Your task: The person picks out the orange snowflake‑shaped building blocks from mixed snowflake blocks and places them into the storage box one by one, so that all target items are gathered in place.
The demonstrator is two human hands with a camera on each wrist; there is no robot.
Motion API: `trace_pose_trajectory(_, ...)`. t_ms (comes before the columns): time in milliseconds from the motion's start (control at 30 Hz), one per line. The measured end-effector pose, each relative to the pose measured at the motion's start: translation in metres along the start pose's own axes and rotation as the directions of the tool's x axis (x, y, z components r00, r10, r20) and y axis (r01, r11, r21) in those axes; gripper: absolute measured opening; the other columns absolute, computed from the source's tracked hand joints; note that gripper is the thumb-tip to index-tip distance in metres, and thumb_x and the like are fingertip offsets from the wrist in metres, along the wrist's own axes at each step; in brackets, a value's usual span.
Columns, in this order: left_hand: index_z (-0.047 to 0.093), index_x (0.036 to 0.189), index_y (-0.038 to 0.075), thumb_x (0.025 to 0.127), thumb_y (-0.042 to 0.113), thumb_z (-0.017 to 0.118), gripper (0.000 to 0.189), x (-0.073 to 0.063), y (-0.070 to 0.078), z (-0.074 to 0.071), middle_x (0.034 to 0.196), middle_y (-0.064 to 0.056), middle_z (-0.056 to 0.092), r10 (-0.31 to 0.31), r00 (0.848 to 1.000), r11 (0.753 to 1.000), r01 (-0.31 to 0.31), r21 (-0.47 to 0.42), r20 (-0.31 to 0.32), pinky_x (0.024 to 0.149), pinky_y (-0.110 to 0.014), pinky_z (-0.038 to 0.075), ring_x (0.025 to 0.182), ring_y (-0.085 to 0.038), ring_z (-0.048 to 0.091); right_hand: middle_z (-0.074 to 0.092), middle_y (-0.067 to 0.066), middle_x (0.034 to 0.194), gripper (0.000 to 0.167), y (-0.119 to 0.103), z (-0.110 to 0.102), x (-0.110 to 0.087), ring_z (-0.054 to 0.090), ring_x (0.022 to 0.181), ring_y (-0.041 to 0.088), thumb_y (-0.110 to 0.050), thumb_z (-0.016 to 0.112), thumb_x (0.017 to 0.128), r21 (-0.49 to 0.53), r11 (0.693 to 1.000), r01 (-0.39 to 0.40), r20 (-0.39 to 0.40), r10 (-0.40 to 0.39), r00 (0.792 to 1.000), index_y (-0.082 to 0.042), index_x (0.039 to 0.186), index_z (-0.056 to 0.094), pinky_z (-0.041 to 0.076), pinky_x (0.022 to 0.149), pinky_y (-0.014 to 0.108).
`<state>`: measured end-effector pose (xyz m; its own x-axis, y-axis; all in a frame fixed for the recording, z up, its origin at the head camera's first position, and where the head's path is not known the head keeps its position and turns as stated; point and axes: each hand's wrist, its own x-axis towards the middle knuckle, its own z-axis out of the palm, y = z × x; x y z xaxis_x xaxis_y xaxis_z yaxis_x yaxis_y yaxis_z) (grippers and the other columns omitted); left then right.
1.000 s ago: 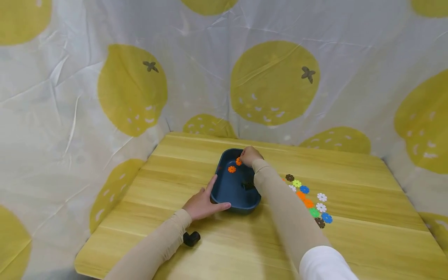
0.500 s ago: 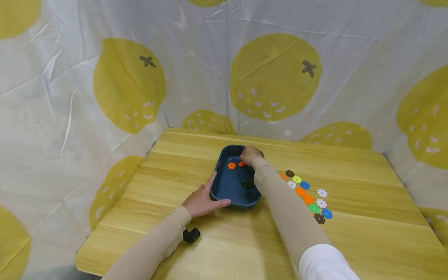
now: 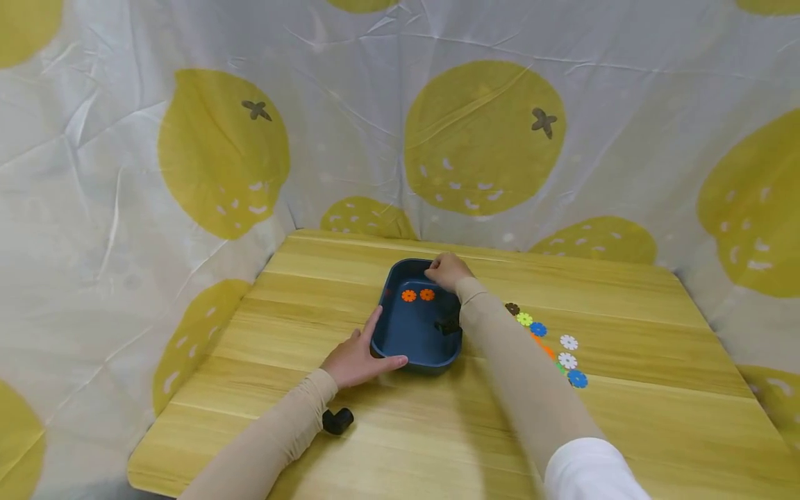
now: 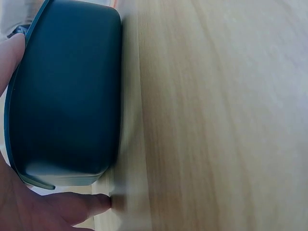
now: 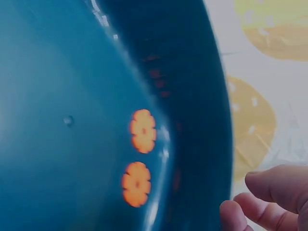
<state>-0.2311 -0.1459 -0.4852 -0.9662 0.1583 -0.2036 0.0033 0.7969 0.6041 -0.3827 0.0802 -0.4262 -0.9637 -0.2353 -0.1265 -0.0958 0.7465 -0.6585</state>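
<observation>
"Orange plastic is seen at the right fingertips a second ago; what is changed now?"

"That piece is released: the newly placed orange piece is laid flat on the floor of the tray, just below the right hand. Just beside it, without contact, the other orange piece is found."

"And what is meant by that for the work?"

"One placement can be judged complete, and the right hand is freed. Loose pieces are left on the table, well to the right of that hand, partly hidden by the right sleeve."

"How are the hands held?"

"The right fingers are loosely bent by the far right rim, with a narrow gap and nothing seen between them; whether the rim is touched cannot be told. The left hand is spread wide around the near left corner, by which the tray is apparently steadied."

"And the surfaces?"

"Smooth, dark blue walls are rounded at the corners, and orange is mirrored in their sheen. Thin discs are notched like petals. Beneath both hands, pale wood is streaked with grain."
</observation>
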Motion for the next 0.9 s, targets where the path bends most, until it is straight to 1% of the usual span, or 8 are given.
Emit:
trace_pose_trajectory(100,0.002,0.162,0.043,0.075,0.082,0.066,0.116,0.001,0.0,0.0,0.158,-0.034,0.034,0.0,1.0,1.0,0.0,0.001,-0.002,0.101,-0.067,0.048,0.137,-0.055,0.047,0.055,0.004,0.084,0.021,0.002,-0.01,-0.008,0.047,0.069,0.018,-0.025,0.061,0.102,0.039,0.999,0.028,-0.014,-0.027,1.0,-0.009,0.088,0.063,0.041,0.07,0.032)
trace_pose_trajectory(233,0.003,0.163,0.042,0.075,0.082,0.067,0.116,0.001,0.001,0.001,0.158,-0.035,0.034,0.002,1.0,1.0,-0.002,-0.006,-0.001,0.102,-0.068,0.046,0.138,-0.056,0.044,0.064,0.011,0.105,0.023,0.008,-0.026,-0.02,0.054,0.082,0.022,-0.029,0.06,0.102,0.053,0.997,0.057,-0.022,-0.056,0.998,-0.007,0.101,0.067,0.044,0.073,0.033)
trace_pose_trajectory(333,0.003,0.163,0.041,0.074,0.082,0.067,0.117,0.0,0.001,0.001,0.158,-0.036,0.032,-0.001,1.0,1.0,0.001,-0.007,-0.001,0.102,-0.069,0.046,0.139,-0.057,0.043,0.066,0.014,0.119,0.024,0.015,-0.041,-0.03,0.059,0.095,0.028,-0.03,0.059,0.102,0.054,0.996,0.067,-0.025,-0.066,0.998,-0.007,0.107,0.067,0.048,0.078,0.037)
trace_pose_trajectory(433,0.002,0.163,0.041,0.074,0.082,0.067,0.118,0.0,0.002,0.001,0.158,-0.037,0.031,-0.006,1.0,1.0,0.006,-0.005,-0.003,0.101,-0.068,0.047,0.138,-0.057,0.044,0.065,0.017,0.126,0.024,0.026,-0.056,-0.04,0.061,0.104,0.033,-0.028,0.058,0.102,0.058,0.996,0.068,-0.033,-0.067,0.997,-0.006,0.108,0.065,0.049,0.082,0.041)
trace_pose_trajectory(533,0.002,0.163,0.041,0.074,0.081,0.068,0.118,0.0,0.002,0.0,0.158,-0.037,0.031,-0.007,1.0,1.0,0.007,-0.005,-0.005,0.1,-0.068,0.048,0.136,-0.057,0.046,0.064,0.02,0.127,0.023,0.043,-0.069,-0.049,0.06,0.102,0.033,-0.027,0.058,0.102,0.049,0.998,0.049,-0.046,-0.047,0.998,-0.006,0.107,0.064,0.048,0.082,0.04)
trace_pose_trajectory(667,0.001,0.163,0.04,0.075,0.081,0.068,0.118,0.0,0.002,0.0,0.158,-0.037,0.031,-0.003,1.0,1.0,0.003,-0.01,-0.001,0.1,-0.068,0.047,0.138,-0.057,0.044,0.062,0.021,0.125,0.024,0.071,-0.078,-0.061,0.056,0.09,0.027,-0.027,0.058,0.103,0.03,1.0,-0.003,-0.033,0.004,0.999,-0.004,0.107,0.063,0.046,0.076,0.037)
trace_pose_trajectory(767,0.0,0.163,0.04,0.075,0.081,0.067,0.118,0.0,0.002,0.0,0.159,-0.037,0.03,-0.001,1.0,1.0,0.001,-0.012,0.002,0.101,-0.069,0.046,0.14,-0.058,0.041,0.063,0.021,0.12,0.025,0.09,-0.078,-0.069,0.052,0.081,0.023,-0.027,0.058,0.103,0.005,0.999,-0.043,-0.007,0.043,0.999,-0.003,0.107,0.061,0.044,0.073,0.035)
trace_pose_trajectory(900,0.001,0.163,0.04,0.075,0.081,0.067,0.118,0.0,0.002,0.001,0.159,-0.036,0.031,0.0,1.0,1.0,0.0,-0.012,0.002,0.102,-0.069,0.045,0.141,-0.058,0.039,0.065,0.018,0.105,0.026,0.11,-0.068,-0.079,0.053,0.081,0.024,-0.028,0.059,0.103,0.023,0.994,-0.11,0.055,0.109,0.993,-0.002,0.104,0.059,0.045,0.075,0.036)
